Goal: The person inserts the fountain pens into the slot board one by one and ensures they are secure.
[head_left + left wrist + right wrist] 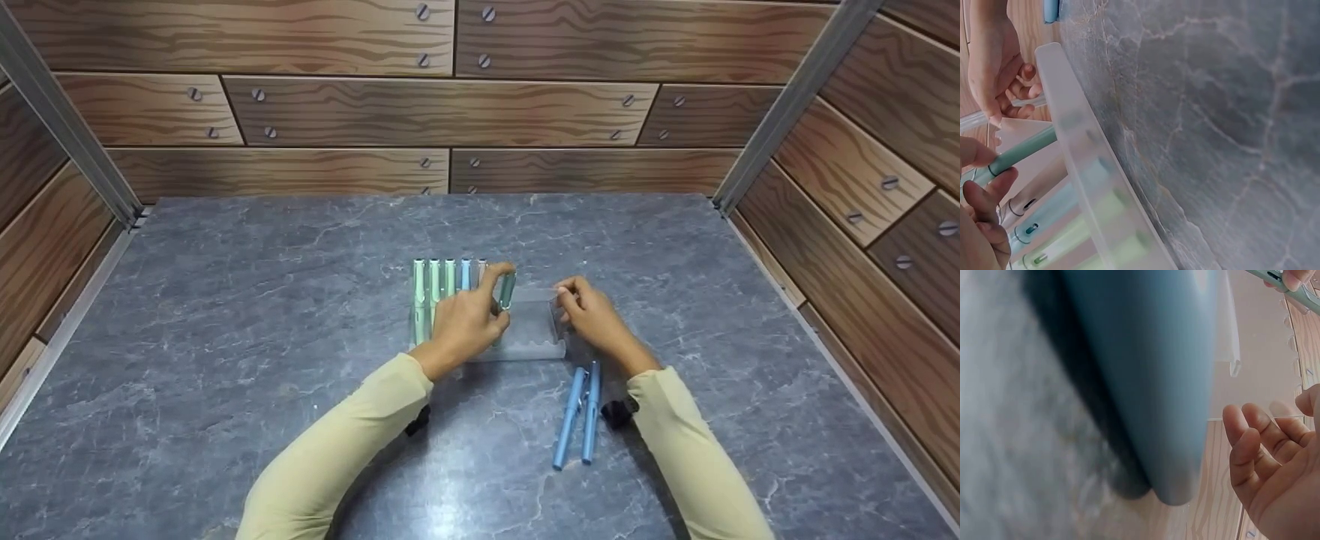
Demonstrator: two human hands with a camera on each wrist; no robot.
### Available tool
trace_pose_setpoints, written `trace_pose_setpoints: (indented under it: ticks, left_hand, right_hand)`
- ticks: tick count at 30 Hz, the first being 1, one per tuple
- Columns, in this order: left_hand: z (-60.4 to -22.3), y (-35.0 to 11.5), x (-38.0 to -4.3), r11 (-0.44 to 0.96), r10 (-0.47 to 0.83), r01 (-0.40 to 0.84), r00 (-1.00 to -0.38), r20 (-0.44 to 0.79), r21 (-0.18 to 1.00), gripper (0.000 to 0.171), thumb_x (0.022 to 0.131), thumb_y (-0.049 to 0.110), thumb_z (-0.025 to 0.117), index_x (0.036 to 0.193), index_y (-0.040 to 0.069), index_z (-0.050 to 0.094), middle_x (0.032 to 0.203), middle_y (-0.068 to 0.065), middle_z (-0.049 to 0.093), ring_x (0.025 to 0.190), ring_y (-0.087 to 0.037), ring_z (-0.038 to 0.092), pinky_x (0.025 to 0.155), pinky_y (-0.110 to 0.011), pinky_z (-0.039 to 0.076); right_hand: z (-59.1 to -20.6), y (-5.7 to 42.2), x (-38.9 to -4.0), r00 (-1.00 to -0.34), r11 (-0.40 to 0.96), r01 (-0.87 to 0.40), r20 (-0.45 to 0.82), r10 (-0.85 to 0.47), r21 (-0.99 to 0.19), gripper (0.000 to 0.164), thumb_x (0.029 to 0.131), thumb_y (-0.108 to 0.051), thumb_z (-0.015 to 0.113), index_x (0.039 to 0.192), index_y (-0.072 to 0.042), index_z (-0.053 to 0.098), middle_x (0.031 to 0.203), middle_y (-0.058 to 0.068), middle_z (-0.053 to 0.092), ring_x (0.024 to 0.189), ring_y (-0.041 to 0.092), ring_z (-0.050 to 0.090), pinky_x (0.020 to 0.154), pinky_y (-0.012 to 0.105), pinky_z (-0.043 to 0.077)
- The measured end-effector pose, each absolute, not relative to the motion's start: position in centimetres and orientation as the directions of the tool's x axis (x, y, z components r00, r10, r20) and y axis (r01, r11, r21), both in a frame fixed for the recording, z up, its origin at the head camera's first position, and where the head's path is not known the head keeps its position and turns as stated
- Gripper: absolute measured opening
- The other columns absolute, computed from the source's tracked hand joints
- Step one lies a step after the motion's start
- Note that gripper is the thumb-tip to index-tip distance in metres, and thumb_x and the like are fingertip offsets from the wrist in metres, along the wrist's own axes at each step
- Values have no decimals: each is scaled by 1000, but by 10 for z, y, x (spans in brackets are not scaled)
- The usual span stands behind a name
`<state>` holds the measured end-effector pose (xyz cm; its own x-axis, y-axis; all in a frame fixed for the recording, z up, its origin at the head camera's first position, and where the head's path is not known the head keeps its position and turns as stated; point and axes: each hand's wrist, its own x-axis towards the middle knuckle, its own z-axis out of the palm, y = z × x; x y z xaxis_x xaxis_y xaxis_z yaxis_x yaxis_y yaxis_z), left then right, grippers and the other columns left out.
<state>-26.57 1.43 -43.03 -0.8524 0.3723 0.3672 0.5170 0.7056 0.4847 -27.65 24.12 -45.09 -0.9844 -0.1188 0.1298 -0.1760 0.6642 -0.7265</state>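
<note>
My left hand (466, 319) pinches a dark green pen (1024, 151) between thumb and fingers, over a clear plastic pen tray (525, 351). The pen lies along the tray, its far end by the frosted rim in the left wrist view. Beside it in the tray lie a pinkish-grey pen (1039, 188), a light blue pen (1047, 211) and several light green pens (418, 281), partly hidden by my left hand. My right hand (592, 315) pinches the tray's right edge with thumb and index finger, the other fingers loosely bent (1244, 450).
Two blue pens (570, 420) lie side by side on the grey marbled table (225, 315), just in front of the tray and near my right wrist. Wood-patterned walls (442, 112) stand behind and at both sides.
</note>
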Motion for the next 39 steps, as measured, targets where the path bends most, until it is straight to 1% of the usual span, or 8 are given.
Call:
trace_pose_setpoints:
  ticks: [5, 9, 18, 22, 25, 31, 35, 39]
  left_hand:
    - [-430, 15, -265, 712, 375, 512, -856, 356, 481, 62, 83, 20, 68, 134, 30, 35, 76, 3, 73, 50, -15, 58, 40, -26, 37]
    - [-428, 14, -265, 720, 376, 501, -863, 336, 481, 62, 83, 21, 68, 135, 31, 35, 76, 2, 73, 49, -15, 56, 40, -27, 37]
    - [-425, 14, -265, 757, 377, 479, -876, 301, 444, 61, 85, 26, 66, 136, 35, 35, 81, 3, 75, 48, -14, 52, 37, -25, 30]
    - [-425, 12, -265, 764, 388, 495, -865, 319, 413, 59, 86, 29, 66, 136, 35, 36, 77, 3, 74, 45, -12, 48, 36, -24, 27]
    - [-425, 11, -266, 761, 393, 507, -856, 335, 404, 58, 85, 30, 67, 136, 34, 39, 75, 5, 73, 45, -11, 48, 37, -24, 26]
    - [-425, 11, -268, 726, 382, 519, -850, 364, 450, 55, 86, 26, 66, 135, 31, 42, 70, 6, 70, 46, -9, 51, 38, -23, 29]
    - [-427, 11, -268, 709, 353, 500, -862, 365, 497, 54, 87, 23, 65, 135, 31, 42, 65, 6, 66, 45, -8, 47, 38, -22, 29]
    - [-427, 11, -268, 707, 326, 487, -868, 374, 514, 54, 86, 21, 65, 135, 29, 43, 64, 5, 66, 45, -7, 45, 39, -21, 28]
  right_hand:
    - [-451, 241, -276, -985, 672, -175, 130, -116, -720, 27, 104, -19, 41, 116, 0, 55, 99, 19, 66, 77, 30, 65, 66, 28, 48]
    - [-451, 241, -276, -986, 672, -167, 125, -111, -721, 27, 104, -21, 41, 116, -1, 55, 99, 19, 66, 78, 31, 66, 66, 28, 48]
    - [-451, 241, -277, -985, 667, -172, 140, -101, -725, 26, 103, -19, 42, 115, -1, 56, 98, 19, 66, 76, 34, 66, 64, 27, 48]
    - [-452, 240, -277, -986, 659, -167, 138, -96, -733, 25, 103, -19, 42, 114, -1, 55, 98, 19, 66, 76, 35, 65, 63, 27, 48]
    - [-452, 239, -277, -986, 658, -167, 138, -96, -734, 25, 103, -18, 42, 114, 0, 55, 98, 20, 66, 76, 34, 65, 63, 26, 47]
    - [-452, 239, -277, -984, 643, -174, 154, -88, -746, 23, 102, -15, 45, 112, 2, 56, 94, 19, 66, 74, 35, 65, 60, 22, 45]
    - [-452, 240, -278, -984, 641, -174, 152, -89, -748, 24, 102, -16, 44, 113, 2, 57, 94, 19, 66, 75, 36, 65, 59, 21, 45]
    - [-452, 240, -278, -984, 640, -178, 154, -94, -747, 26, 102, -16, 44, 114, 3, 56, 95, 21, 66, 75, 36, 65, 59, 21, 45]
